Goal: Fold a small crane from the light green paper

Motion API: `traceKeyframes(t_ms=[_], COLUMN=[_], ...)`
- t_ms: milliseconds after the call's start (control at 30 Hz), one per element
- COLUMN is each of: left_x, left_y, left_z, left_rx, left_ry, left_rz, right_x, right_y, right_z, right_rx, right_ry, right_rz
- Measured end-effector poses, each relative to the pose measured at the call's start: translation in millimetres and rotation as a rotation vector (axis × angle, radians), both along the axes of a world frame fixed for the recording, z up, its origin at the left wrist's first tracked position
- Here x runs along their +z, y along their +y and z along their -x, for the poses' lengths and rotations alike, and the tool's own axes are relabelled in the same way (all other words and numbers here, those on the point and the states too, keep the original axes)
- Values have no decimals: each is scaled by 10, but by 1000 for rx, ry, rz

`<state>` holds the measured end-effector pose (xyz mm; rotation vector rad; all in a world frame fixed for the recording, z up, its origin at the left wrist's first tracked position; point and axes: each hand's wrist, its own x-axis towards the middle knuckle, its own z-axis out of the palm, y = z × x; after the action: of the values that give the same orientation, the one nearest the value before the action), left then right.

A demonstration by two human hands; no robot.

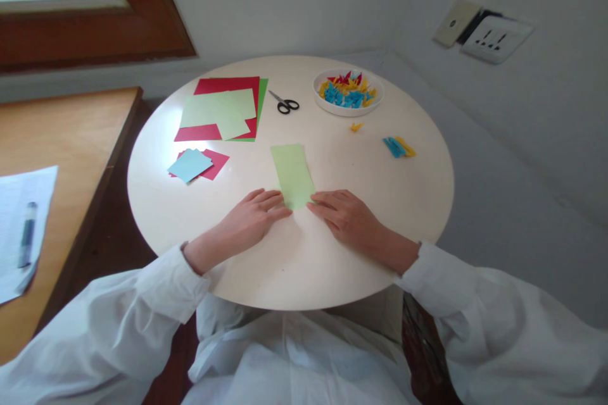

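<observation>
A light green paper rectangle [293, 171] lies on the round white table in front of me, its long side pointing away from my body. At its near left corner, my left hand [254, 215] has thumb and fingers closed on the edge. My right hand [349, 215] grips the near right corner in the same way, fingertips together. The paper's far end rests flat and untouched by either hand. Whether the near edge is folded is hidden by my fingertips.
Larger red sheets [202, 133] with green pieces lie far left, near black-handled scissors [284, 105]. Blue and red squares [190, 166] sit at left. A white dish [349, 111] holds small folded figures; a yellow figure [356, 128] and folded strips [395, 147] lie nearby.
</observation>
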<state>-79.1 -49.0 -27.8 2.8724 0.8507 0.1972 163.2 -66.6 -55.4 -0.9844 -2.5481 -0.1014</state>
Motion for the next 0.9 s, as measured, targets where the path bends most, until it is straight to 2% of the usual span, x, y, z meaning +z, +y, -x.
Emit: traceKeyframes(t_ms=[233, 900], left_x=[-1, 12], left_y=[19, 49], left_z=[32, 103], left_rx=[-36, -107], left_ry=[-31, 36], left_rz=[3, -39], right_x=[2, 15], right_y=[-4, -3], right_z=[-2, 2], right_rx=[1, -8], right_ry=[6, 0], right_rz=[9, 31])
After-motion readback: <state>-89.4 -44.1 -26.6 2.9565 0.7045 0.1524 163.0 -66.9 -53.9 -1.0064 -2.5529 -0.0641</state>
